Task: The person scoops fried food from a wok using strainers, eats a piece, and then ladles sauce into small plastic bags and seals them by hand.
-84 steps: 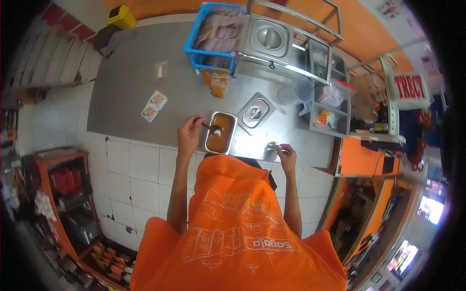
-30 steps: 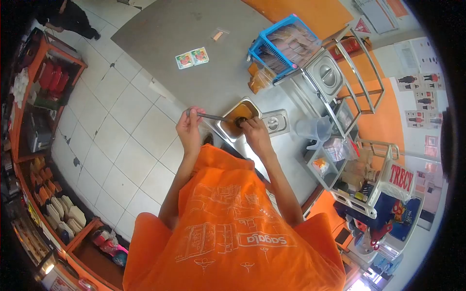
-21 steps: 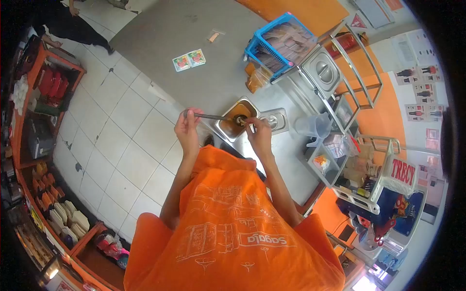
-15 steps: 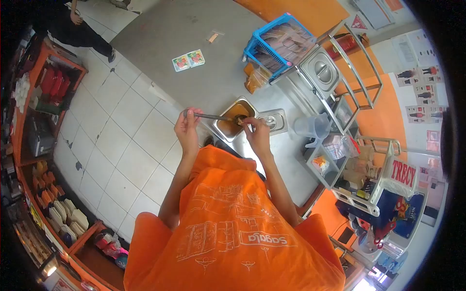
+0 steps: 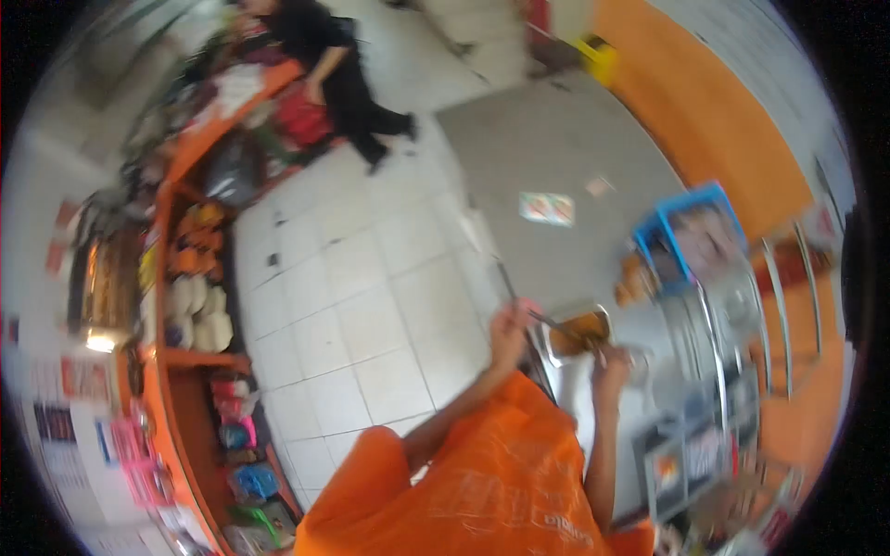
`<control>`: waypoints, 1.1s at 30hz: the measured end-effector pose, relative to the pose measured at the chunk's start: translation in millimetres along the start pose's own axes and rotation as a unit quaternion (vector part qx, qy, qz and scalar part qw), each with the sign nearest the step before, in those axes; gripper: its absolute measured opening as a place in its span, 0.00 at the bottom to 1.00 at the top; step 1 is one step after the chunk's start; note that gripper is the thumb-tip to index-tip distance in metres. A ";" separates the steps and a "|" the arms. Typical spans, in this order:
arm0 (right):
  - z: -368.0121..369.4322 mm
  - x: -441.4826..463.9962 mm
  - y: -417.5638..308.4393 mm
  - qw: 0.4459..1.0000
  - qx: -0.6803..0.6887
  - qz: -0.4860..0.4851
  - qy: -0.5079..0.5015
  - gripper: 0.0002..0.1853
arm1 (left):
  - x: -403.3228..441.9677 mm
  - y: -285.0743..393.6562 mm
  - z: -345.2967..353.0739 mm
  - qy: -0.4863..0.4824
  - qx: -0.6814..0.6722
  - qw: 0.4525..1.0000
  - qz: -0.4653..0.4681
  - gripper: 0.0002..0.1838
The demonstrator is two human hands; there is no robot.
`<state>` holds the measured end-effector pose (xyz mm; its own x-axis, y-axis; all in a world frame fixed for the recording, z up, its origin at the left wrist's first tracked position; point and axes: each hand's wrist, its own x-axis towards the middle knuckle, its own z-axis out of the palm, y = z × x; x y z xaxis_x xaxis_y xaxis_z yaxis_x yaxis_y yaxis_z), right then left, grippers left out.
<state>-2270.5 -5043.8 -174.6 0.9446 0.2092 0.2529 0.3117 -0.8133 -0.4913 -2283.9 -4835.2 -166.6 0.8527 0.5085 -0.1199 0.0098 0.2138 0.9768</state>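
Note:
My left hand (image 5: 508, 335) is closed around the upper end of a long dark-handled ladle (image 5: 554, 324). The ladle slants down to the right, over a steel food pan (image 5: 549, 350) with brown sauce (image 5: 586, 324) in it. At the pan's right side, my right hand (image 5: 609, 369) is closed, its fingers down by the ladle's bowl end. Blur and the fingers hide what they pinch there. A steel lidded pan (image 5: 638, 363) sits just right of the pan, partly behind my right hand.
A printed packet (image 5: 547, 208) lies on the grey counter (image 5: 501, 130). A blue basket (image 5: 663, 236) and a brown bag (image 5: 633, 281) stand behind the pan. Metal rails (image 5: 779, 315) rise at the right. Beyond the tiled floor (image 5: 343, 306), a person in dark clothes (image 5: 348, 83) stands near orange shelving (image 5: 167, 306).
My view has swung left, so the counter and hands appear further right and blurred. The left hand still holds the ladle over the pan. More of the other person shows.

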 end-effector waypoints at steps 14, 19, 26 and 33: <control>-0.8 6.9 1.1 0.996 0.082 -0.042 -0.021 0.04 | -23.5 -20.0 -10.4 0.073 -0.173 0.981 -0.045 0.13; -4.6 6.8 9.4 0.992 0.122 0.002 -0.022 0.02 | -23.7 -24.0 -3.2 0.088 -0.174 0.979 -0.058 0.14; 0.8 -2.1 35.5 0.878 0.431 0.202 -0.039 0.09 | -29.2 -29.8 -1.3 0.055 -0.030 0.998 0.002 0.16; -16.7 3.7 36.5 0.691 0.646 0.316 -0.073 0.06 | -29.3 -26.7 -0.4 0.066 -0.197 0.972 -0.108 0.12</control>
<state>-2257.3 -5081.8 -177.7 0.9052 0.1635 -0.3922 -0.4247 0.3758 -0.8236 -2309.4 -4855.5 -189.2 0.7779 0.5141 -0.3614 -0.0430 0.6173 0.7856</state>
